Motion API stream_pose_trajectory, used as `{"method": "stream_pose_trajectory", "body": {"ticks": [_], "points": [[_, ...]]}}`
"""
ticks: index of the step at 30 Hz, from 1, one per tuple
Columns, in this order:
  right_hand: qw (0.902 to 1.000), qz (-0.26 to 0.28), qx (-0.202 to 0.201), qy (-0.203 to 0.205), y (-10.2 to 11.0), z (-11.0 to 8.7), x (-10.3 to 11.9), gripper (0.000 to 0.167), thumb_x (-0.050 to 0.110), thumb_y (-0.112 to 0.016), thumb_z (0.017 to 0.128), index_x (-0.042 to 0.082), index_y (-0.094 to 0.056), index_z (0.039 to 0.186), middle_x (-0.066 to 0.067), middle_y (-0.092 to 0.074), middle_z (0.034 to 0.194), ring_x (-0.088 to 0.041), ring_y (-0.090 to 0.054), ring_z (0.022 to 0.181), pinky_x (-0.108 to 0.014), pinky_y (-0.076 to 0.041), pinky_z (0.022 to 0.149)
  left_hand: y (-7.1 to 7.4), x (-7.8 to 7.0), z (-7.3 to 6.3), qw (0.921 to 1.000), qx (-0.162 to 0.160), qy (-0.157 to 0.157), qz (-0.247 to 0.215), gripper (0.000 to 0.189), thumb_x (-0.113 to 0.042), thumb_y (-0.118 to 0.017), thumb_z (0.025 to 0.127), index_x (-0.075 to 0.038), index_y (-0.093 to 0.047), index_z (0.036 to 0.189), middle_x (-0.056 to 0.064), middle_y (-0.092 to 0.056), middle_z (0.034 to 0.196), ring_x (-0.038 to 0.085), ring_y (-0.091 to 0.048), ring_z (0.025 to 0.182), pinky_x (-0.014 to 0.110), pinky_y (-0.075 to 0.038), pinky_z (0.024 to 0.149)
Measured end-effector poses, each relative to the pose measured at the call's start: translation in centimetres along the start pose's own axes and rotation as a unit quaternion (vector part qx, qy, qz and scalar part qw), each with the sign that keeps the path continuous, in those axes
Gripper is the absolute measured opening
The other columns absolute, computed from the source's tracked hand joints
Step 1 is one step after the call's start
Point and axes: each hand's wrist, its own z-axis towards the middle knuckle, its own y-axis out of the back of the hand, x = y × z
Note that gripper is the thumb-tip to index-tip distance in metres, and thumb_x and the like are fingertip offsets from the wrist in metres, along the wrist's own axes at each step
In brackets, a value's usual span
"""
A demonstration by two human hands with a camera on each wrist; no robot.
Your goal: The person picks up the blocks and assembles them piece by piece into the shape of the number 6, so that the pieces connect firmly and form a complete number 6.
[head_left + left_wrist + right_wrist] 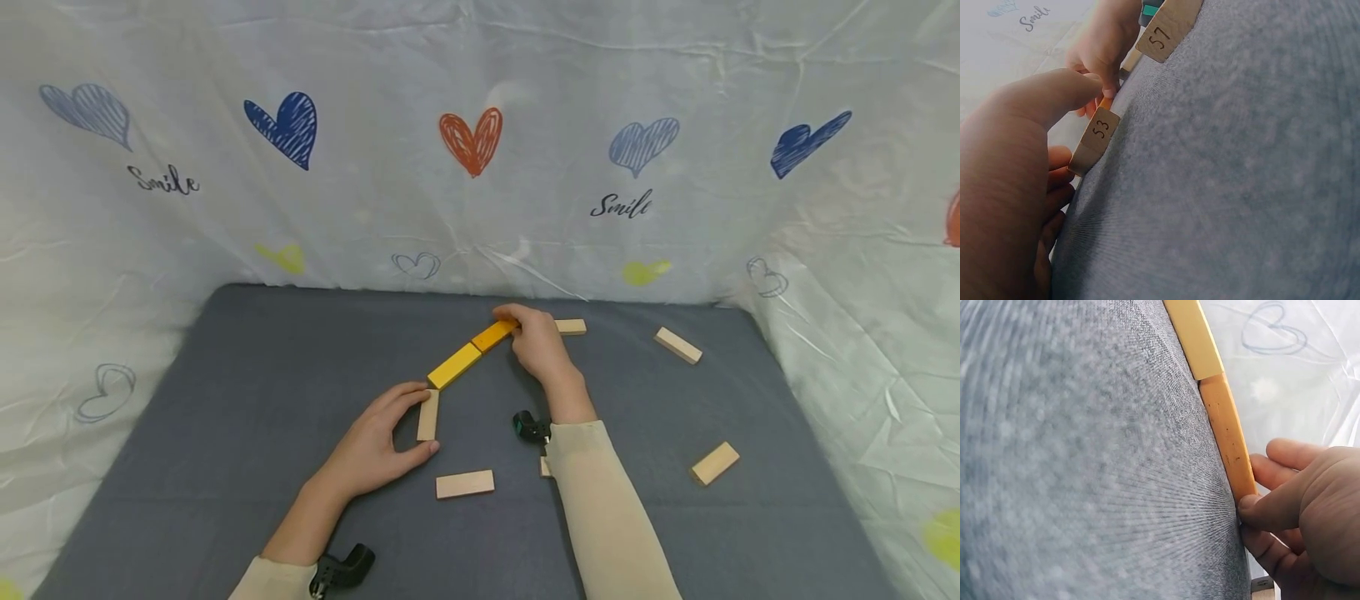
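A yellow wooden block [454, 367] and an orange wooden block [493, 335] lie end to end in a slanting row on the grey cloth. My right hand [538, 342] pinches the orange block's far end between thumb and fingers, as the right wrist view shows. A plain wooden block [427, 415], marked 53 in the left wrist view, lies at the yellow block's near end. My left hand [378, 437] holds this plain block, fingers at its far end and side, thumb by its near end. Whether the thumb touches it is hard to tell.
Several plain blocks lie about: one [465, 484] in front, two [678, 345] [715, 463] on the right, one [572, 327] behind my right hand. My right sleeve partly covers another block [545, 467]. A white heart-printed sheet [525, 208] rises behind the grey cloth [300, 358].
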Motion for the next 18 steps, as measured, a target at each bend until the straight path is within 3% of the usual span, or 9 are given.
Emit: {"method": "stream_pose_trajectory", "body": {"ticks": [18], "points": [[0.9999,0.003,-0.003,0.014,0.00,-0.02,0.11,0.045,-0.015,-0.064,0.102,0.011,-0.077,0.135,-0.009,-0.075,0.133,-0.032,-0.069,0.125,-0.047,-0.058,0.107,0.17,-0.24,0.06,1.0000,0.002,-0.006,-0.004,0.077,-0.048,-0.088,0.093,-0.017,-0.058,0.157,0.001,-0.049,0.165,0.030,-0.048,0.152,0.061,-0.046,0.119]]}}
